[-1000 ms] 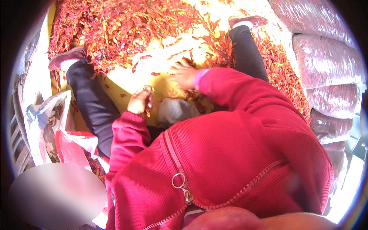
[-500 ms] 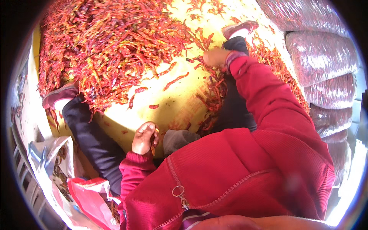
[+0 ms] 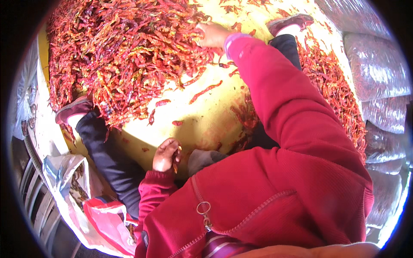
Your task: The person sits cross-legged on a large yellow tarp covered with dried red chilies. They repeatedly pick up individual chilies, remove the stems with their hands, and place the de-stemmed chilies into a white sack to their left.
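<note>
A large heap of dried red chillies [image 3: 129,51] covers the far left of a yellow sheet [image 3: 172,112]. My right hand [image 3: 214,35] reaches out to the right edge of this heap, its fingers spread over the chillies and touching them, somewhat washed out by the light. Close to my body, my left hand [image 3: 167,155] is curled shut around a dried chilli [image 3: 175,167], whose end pokes out below the fingers. A few single chillies, one of them long [image 3: 205,92], lie on the sheet between my hands.
Another band of chillies [image 3: 331,86] runs along the right, outside my right leg. Stacked clear plastic sacks [image 3: 376,64] line the right side. An open white and red bag [image 3: 66,180] with darker chillies stands by my left leg. My shoes [image 3: 290,23] flank the heap.
My right hand has moved left and farther away, from the loose chillies by my right leg to the big heap. My left hand stays curled near my lap. The view has shifted slightly.
</note>
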`<state>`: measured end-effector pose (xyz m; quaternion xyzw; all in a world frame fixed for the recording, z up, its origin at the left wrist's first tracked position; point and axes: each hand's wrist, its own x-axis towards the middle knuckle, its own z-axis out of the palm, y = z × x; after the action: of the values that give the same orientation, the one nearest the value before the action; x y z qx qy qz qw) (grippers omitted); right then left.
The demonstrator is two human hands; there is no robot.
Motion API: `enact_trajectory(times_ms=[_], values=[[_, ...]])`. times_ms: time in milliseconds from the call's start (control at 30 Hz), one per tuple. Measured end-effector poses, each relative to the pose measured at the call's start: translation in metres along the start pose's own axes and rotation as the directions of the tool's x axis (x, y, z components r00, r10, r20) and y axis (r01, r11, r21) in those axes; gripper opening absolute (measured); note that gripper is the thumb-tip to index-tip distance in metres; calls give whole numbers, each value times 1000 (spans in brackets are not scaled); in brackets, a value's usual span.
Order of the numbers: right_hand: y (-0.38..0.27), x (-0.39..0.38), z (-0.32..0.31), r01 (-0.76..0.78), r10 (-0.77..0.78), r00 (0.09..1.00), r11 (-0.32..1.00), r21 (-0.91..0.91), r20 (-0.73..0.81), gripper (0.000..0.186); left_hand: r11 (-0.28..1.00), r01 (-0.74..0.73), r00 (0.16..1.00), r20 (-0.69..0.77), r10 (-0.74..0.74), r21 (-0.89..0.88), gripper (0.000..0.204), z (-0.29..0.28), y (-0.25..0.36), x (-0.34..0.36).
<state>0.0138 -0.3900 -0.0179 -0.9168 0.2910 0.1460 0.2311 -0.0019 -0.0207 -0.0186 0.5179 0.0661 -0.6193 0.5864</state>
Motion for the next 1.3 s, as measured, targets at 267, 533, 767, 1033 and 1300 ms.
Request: enact_trajectory(times_ms=[267, 533, 767, 1033, 1300], values=[[16, -150, 74, 277, -279, 918, 960, -46, -282, 40, 998, -57, 998, 14, 57, -5, 9, -10, -15, -2], [-4, -217, 78, 402, -369, 898, 909, -107, 241, 27, 987, -151, 988, 49, 149, 44, 24, -5, -17, -26], [-3, -167, 26, 120, -108, 991, 980, 160, -78, 22, 992, -112, 978, 173, 120, -55, 16, 18, -9, -30], [22, -61, 54, 187, -169, 936, 982, 27, -309, 31, 999, -32, 996, 87, 33, -16, 13, 7, -13, -2], [57, -96, 31, 154, 3, 979, 643, 751, -203, 24, 997, -41, 995, 91, 47, -60, 12, 15, -10, 4]])
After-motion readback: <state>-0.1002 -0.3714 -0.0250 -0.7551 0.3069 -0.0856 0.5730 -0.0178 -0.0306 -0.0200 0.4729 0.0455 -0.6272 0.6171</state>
